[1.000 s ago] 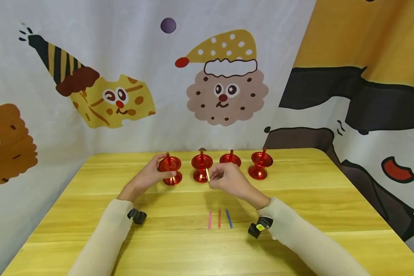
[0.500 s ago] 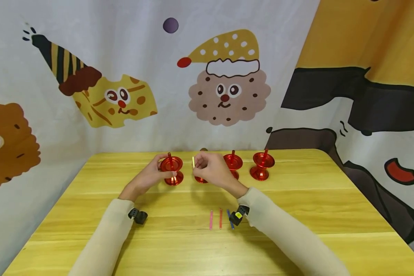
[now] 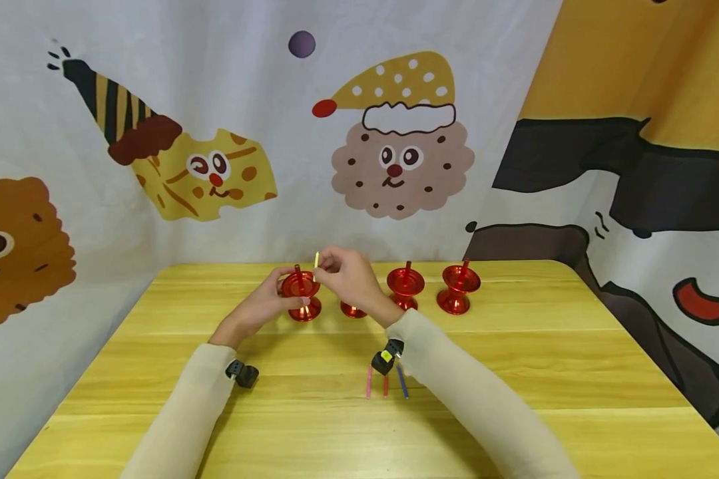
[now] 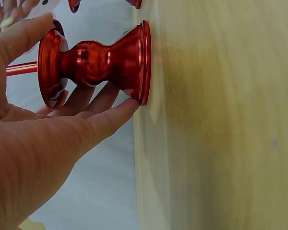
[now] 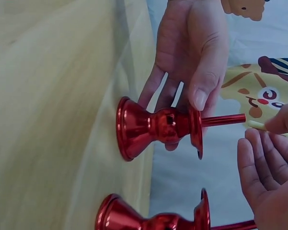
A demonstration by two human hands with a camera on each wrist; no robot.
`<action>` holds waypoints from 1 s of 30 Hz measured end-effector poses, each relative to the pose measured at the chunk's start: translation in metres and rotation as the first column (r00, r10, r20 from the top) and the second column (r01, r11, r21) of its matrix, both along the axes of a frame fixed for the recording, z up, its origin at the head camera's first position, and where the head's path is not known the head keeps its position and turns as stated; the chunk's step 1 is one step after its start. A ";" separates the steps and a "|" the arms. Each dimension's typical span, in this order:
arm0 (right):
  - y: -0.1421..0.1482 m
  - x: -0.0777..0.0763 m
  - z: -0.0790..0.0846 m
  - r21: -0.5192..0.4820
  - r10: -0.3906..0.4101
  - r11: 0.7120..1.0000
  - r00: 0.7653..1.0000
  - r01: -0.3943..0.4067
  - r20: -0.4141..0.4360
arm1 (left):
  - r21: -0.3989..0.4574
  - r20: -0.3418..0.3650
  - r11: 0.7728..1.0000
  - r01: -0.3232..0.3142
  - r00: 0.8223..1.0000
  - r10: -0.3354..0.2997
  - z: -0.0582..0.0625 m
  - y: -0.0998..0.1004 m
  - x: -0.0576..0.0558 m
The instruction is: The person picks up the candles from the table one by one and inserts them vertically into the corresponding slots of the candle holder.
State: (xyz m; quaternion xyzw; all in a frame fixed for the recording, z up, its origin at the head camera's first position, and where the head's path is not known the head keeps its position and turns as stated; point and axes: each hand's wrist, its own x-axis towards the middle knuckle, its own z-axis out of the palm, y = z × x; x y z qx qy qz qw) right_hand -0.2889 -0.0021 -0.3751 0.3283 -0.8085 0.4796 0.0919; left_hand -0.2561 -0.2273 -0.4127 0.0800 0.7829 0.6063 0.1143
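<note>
My left hand (image 3: pixel 257 309) holds the leftmost red metallic candle holder (image 3: pixel 305 310), which stands upright on the table. In the left wrist view its thumb lies at the upper dish of the holder (image 4: pixel 93 62), with the fingers around the far side. A thin yellow candle (image 3: pixel 316 261) is pinched between thumb and fingers of my right hand (image 3: pixel 350 276), just right of that holder. From the right wrist view, the candle (image 5: pixel 257 125) has its end close to the tip of the holder's red tube (image 5: pixel 223 120); whether they touch I cannot tell.
Partly behind my right hand stands a second holder (image 3: pixel 353 311). Two more, a third holder (image 3: pixel 405 283) and a fourth holder (image 3: pixel 458 289), are farther right. A pink candle (image 3: pixel 369 384), red candle (image 3: pixel 386 387) and blue candle (image 3: pixel 403 384) lie on the wooden table (image 3: pixel 275 426).
My right hand has moved left with the yellow candle, from beside the second holder to the leftmost one. My left hand has kept its hold.
</note>
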 end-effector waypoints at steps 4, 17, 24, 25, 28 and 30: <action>-0.009 -0.005 0.006 -0.015 -0.004 1.000 1.000 0.004 -0.022 | -0.012 0.003 1.000 -0.006 1.000 0.006 0.001 0.000 0.000; -0.029 -0.017 0.013 -0.010 0.006 1.000 0.996 -0.007 -0.086 | -0.012 0.006 1.000 -0.006 1.000 0.006 0.000 -0.001 -0.002; -0.031 -0.020 0.010 0.011 0.016 1.000 0.995 -0.015 -0.102 | 0.001 0.014 1.000 -0.003 1.000 0.003 0.000 0.000 -0.002; -0.031 -0.020 0.011 0.018 0.018 1.000 0.994 -0.016 -0.105 | 0.003 0.014 1.000 -0.003 1.000 0.003 0.000 0.000 -0.002; -0.032 -0.019 0.011 0.048 0.023 0.999 0.992 -0.018 -0.123 | 0.008 0.015 1.000 0.001 1.000 -0.001 0.000 -0.001 -0.002; -0.033 -0.018 0.012 0.067 0.027 0.998 0.991 -0.019 -0.133 | 0.008 0.015 1.000 0.004 1.000 -0.004 0.000 -0.002 -0.002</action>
